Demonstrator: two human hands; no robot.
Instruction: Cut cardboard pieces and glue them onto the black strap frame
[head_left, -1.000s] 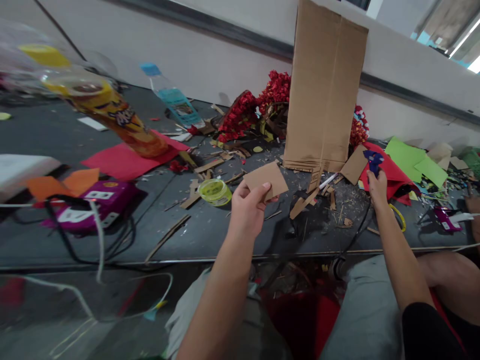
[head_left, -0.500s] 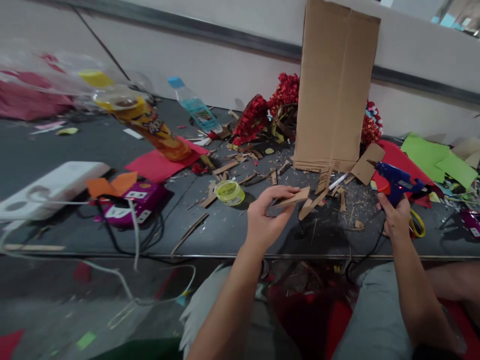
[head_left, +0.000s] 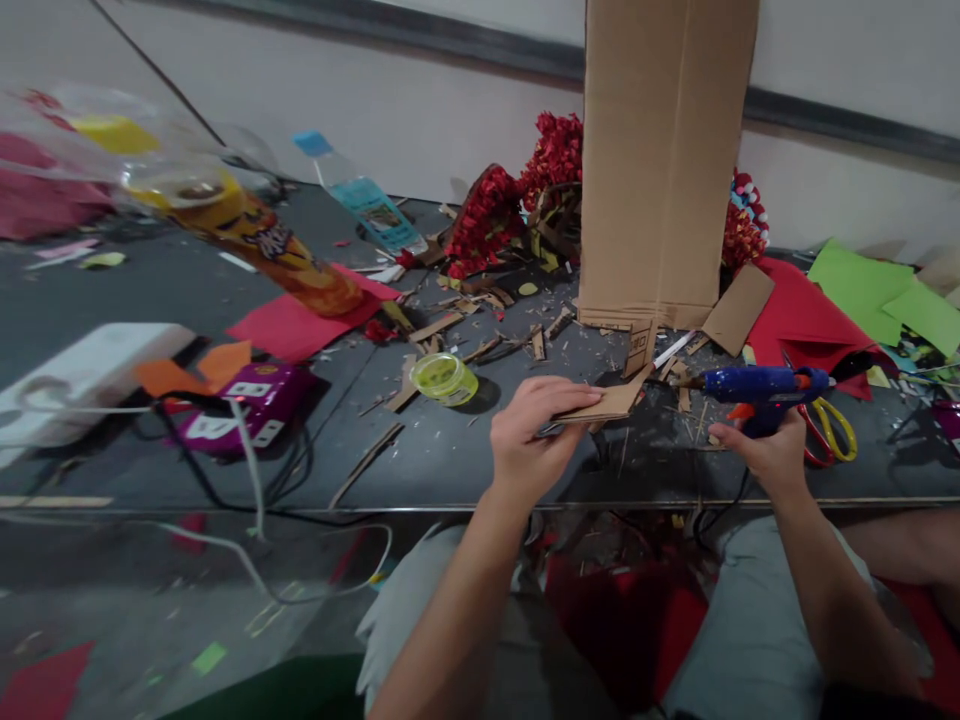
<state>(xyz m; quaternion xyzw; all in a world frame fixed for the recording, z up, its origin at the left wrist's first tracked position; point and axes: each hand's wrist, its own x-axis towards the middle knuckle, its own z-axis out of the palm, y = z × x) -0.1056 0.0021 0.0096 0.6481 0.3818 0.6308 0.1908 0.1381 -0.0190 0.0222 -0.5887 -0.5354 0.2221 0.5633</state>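
Between the thumb and fingers of my left hand [head_left: 534,435] is a small flat cardboard piece [head_left: 611,402], held just above the table's front part. My right hand [head_left: 769,450] grips a blue glue gun [head_left: 757,385] by its handle, under the orange trigger. The gun's nozzle points left, toward the cardboard piece, with a small gap between them. Behind both hands a tall cardboard panel [head_left: 664,160] stands upright, with cut strips at its base. Scissors [head_left: 832,430] with red and yellow handles lie just right of my right hand.
A small tub of yellow-green stuff [head_left: 444,380] sits left of my left hand among cardboard scraps. Farther left are a snack bottle [head_left: 262,240], a blue-capped bottle [head_left: 371,205], a purple box [head_left: 251,405] and a white power strip [head_left: 97,380] with cables. Red paper [head_left: 806,320] lies right.
My right hand has brought the glue gun left and down, its nozzle now near the cardboard piece. The piece in my left hand has tilted and shows more of its flat face.
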